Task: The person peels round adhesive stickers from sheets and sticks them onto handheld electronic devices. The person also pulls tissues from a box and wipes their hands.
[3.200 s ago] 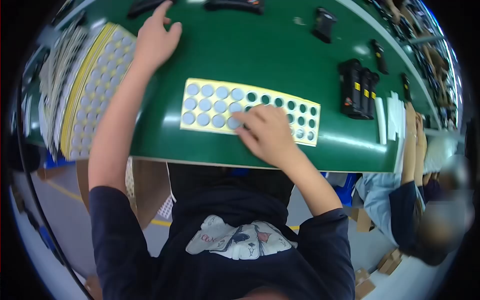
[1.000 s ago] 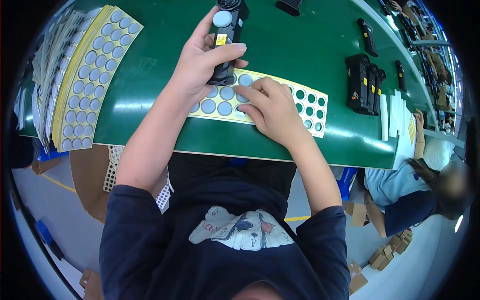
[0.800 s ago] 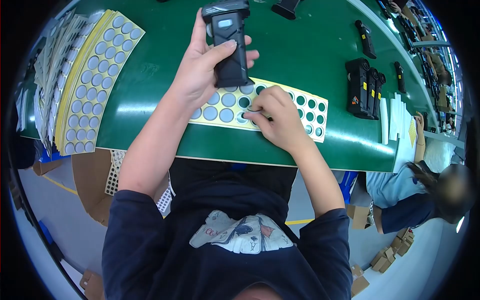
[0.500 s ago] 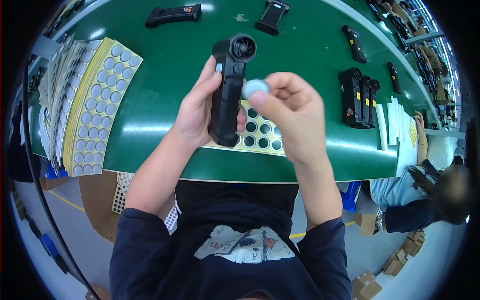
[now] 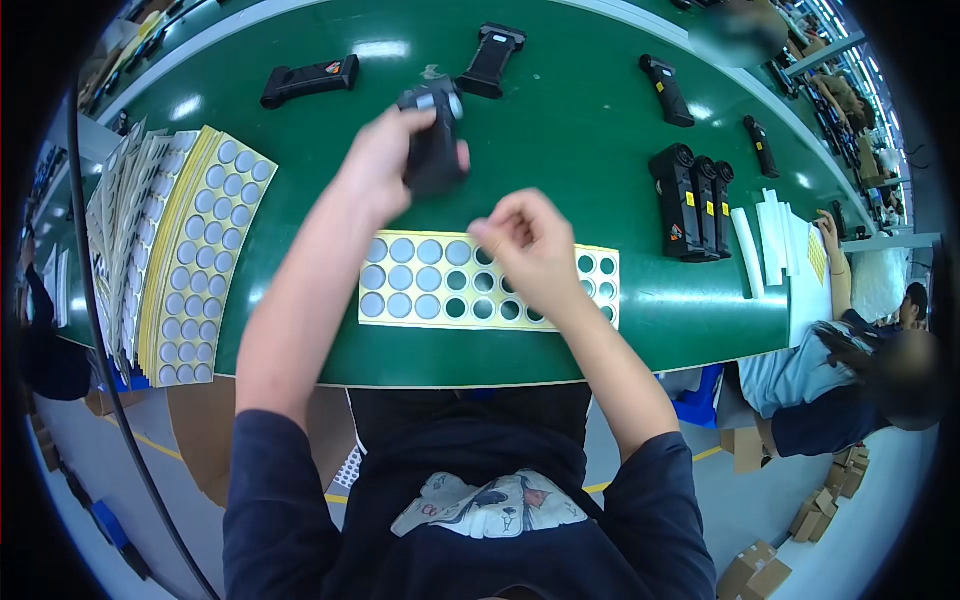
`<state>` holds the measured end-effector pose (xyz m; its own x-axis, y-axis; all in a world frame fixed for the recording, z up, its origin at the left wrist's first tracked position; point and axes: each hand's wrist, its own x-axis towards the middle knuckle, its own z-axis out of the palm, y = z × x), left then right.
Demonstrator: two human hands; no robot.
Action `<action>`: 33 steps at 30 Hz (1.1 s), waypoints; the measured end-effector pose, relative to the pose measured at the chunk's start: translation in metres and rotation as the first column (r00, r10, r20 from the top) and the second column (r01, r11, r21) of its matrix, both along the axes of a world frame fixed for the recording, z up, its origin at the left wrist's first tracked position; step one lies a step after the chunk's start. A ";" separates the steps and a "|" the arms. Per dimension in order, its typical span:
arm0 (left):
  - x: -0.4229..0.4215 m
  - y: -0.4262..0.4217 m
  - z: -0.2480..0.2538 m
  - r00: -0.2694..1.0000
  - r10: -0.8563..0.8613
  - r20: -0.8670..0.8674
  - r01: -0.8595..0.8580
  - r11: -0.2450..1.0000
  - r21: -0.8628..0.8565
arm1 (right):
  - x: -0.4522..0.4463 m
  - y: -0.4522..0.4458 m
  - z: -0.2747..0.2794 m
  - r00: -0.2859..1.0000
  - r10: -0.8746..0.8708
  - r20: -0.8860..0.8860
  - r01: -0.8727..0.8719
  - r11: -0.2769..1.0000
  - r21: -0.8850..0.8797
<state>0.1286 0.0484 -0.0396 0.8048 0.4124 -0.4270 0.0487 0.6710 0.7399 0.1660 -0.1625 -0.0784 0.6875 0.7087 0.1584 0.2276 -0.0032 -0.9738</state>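
Observation:
My left hand (image 5: pixel 382 165) is wrapped around a black handheld blower (image 5: pixel 435 150), holding it tilted above the green table. Motion blurs the blower, and a pale round spot shows near its upper end. My right hand (image 5: pixel 532 255) hovers over a yellow-edged sticker sheet (image 5: pixel 490 322), thumb and fingers drawn together in a pinch. Whatever lies between those fingertips, if anything, is hidden. Grey-white round stickers (image 5: pixel 400 278) fill the sheet's left part, while dark round holes show in the middle and right.
Fanned sticker sheets (image 5: pixel 205 250) are stacked at the left. Further blowers lie at the back, including one (image 5: pixel 490 60), and a standing group (image 5: pixel 690 200) is at the right. White strips (image 5: pixel 770 240) lie beside a co-worker's arm (image 5: pixel 838 270).
My left hand has moved the blower up and away, turning its fan face out of sight. My right hand has come down over the sheet; the round sticker it held no longer shows there.

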 end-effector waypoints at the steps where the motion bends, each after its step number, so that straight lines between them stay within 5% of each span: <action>1: 0.024 0.026 -0.012 0.999 0.027 0.027 -0.028 0.999 0.021 | -0.007 -0.003 -0.004 0.980 0.050 0.190 -0.034 0.995 -0.089; 2: 0.047 0.047 -0.015 0.991 0.131 -0.020 -0.129 0.990 0.057 | -0.012 -0.004 -0.009 0.889 0.078 0.451 -0.021 0.991 -0.130; 3: 0.061 0.054 -0.011 0.972 0.227 -0.062 -0.220 0.971 0.098 | -0.016 -0.005 -0.012 0.889 0.067 0.452 -0.009 0.992 -0.129; 5: 0.062 0.058 -0.014 0.984 0.171 -0.046 -0.116 0.817 0.565 | -0.019 -0.010 -0.016 0.648 0.104 0.754 0.045 0.984 -0.174; 7: 0.055 0.082 -0.028 0.949 0.266 -0.171 0.091 0.287 0.954 | -0.014 -0.021 -0.022 0.661 0.163 0.733 -0.028 0.981 -0.193; 8: 0.033 0.075 0.019 0.826 0.431 -0.364 0.355 0.105 0.929 | -0.010 -0.012 -0.029 0.616 0.125 0.778 -0.047 0.991 -0.122; 9: 0.033 0.117 0.005 0.822 0.512 -0.248 0.291 -0.004 0.957 | -0.005 -0.011 -0.023 0.607 0.172 0.776 -0.071 0.984 -0.163; 10: 0.030 0.150 0.005 0.833 0.453 -0.317 0.352 0.008 0.936 | -0.003 -0.010 -0.034 0.591 0.124 0.797 -0.090 0.992 -0.088; 13: 0.022 0.314 -0.059 0.846 0.027 -0.533 0.483 0.388 0.785 | -0.016 -0.014 -0.022 0.596 0.166 0.786 -0.019 0.981 -0.192; 14: 0.024 0.354 -0.086 0.782 0.154 -0.604 0.531 0.344 0.774 | -0.019 -0.017 -0.022 0.595 0.154 0.789 0.031 0.976 -0.215; 17: 0.025 0.264 -0.024 0.596 0.170 -0.785 0.751 0.226 0.620 | -0.023 -0.014 -0.018 0.632 0.123 0.765 0.020 0.985 -0.174; 19: 0.031 0.425 -0.114 0.821 -0.089 -0.564 0.569 0.036 0.822 | -0.007 -0.024 -0.015 0.776 0.157 0.611 -0.145 0.987 -0.069; 20: 0.034 0.374 -0.068 0.714 0.015 -0.700 0.695 -0.135 0.706 | -0.008 -0.020 -0.018 0.843 0.150 0.517 -0.159 0.987 -0.028; 21: 0.045 0.361 -0.066 0.716 0.007 -0.698 0.692 -0.135 0.709 | -0.013 -0.018 -0.017 0.842 0.148 0.519 -0.153 0.988 -0.034; 23: 0.055 0.344 -0.059 0.849 0.080 -0.523 0.367 0.622 0.691 | -0.002 -0.021 -0.009 0.989 0.074 0.131 -0.087 0.992 0.095; 24: 0.064 0.353 -0.067 0.863 0.089 -0.497 0.336 0.632 0.698 | -0.004 -0.020 -0.007 0.989 0.065 0.131 -0.079 0.992 0.102; 27: 0.073 0.382 -0.131 0.867 0.456 -0.199 0.228 -0.009 0.974 | -0.004 -0.019 -0.006 0.980 0.075 0.186 -0.097 0.989 0.112; 28: 0.075 0.376 -0.116 0.817 0.486 -0.310 0.318 0.069 0.945 | 0.000 -0.011 -0.023 0.932 -0.050 0.359 -0.048 0.964 0.260; 29: 0.077 0.358 -0.085 0.786 0.433 -0.441 0.339 0.295 0.893 | -0.002 -0.016 -0.018 0.987 0.037 0.154 -0.066 0.980 0.186; 31: 0.059 0.272 -0.006 0.783 0.269 -0.560 0.258 0.679 0.687 | -0.003 -0.022 -0.009 0.994 -0.001 0.113 -0.021 0.981 0.194; 33: 0.045 0.278 -0.009 0.949 0.144 -0.279 0.088 0.731 0.676 | -0.002 -0.019 -0.015 0.996 0.006 0.087 -0.019 0.988 0.155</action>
<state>0.1737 0.3259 -0.0489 0.6715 0.7022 -0.2367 0.3281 0.0047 0.9446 0.1643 -0.1813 -0.0929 0.6578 0.6792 0.3255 0.3099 0.1499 -0.9389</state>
